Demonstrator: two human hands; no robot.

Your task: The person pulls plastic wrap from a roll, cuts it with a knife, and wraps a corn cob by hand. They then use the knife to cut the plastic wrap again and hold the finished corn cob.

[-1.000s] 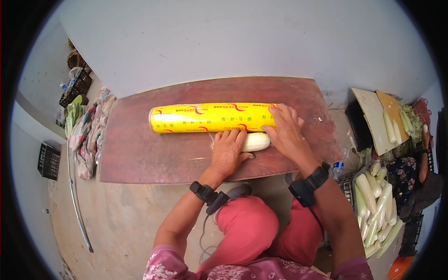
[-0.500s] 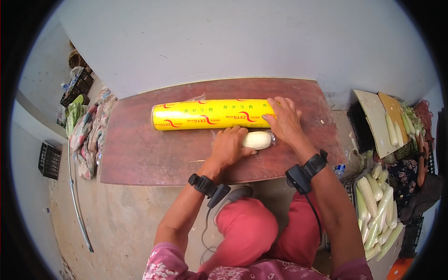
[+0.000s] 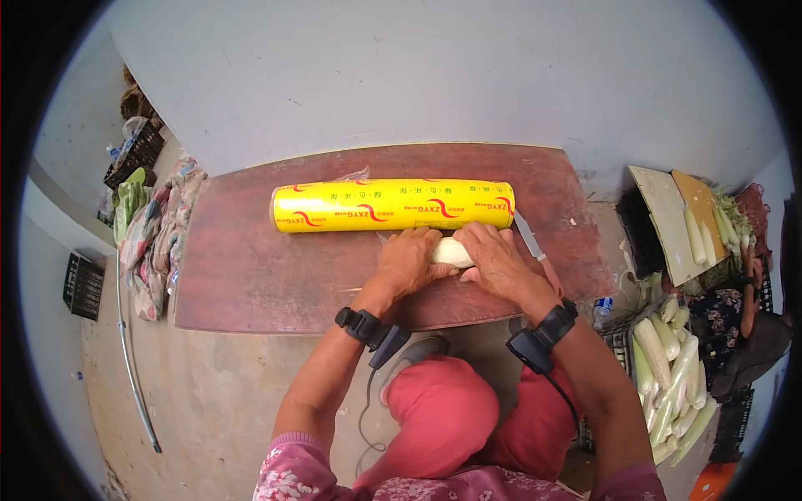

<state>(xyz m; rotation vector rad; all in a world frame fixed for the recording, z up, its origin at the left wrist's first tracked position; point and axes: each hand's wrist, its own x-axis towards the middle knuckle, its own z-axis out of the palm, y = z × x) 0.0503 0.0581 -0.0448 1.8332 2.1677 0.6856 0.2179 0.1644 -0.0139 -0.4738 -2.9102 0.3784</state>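
Observation:
A thick, pale, cream-coloured vegetable point(image 3: 452, 252) lies on the reddish-brown table point(image 3: 251, 284), clear film showing at its left end. My left hand point(image 3: 409, 260) is closed around its left end. My right hand point(image 3: 494, 260) wraps its right end, so only the middle shows between the hands. Just beyond both hands lies a large yellow roll of cling film point(image 3: 393, 205), with a loose bit of clear film at its back edge. To the right of the roll is a knife point(image 3: 529, 238) with a pinkish handle, partly hidden by my right hand.
A crate of long pale vegetables point(image 3: 668, 367) stands right of the table, near a water bottle point(image 3: 601, 312). Boards point(image 3: 672, 225) with more vegetables and another person point(image 3: 735, 326) are beyond. At left are patterned cloth point(image 3: 150, 267), a black crate point(image 3: 83, 284) and a pole point(image 3: 134, 367).
My right hand has moved off the roll's right end, down and left onto the vegetable. The knife beside the roll has come into view. My left hand stays in place.

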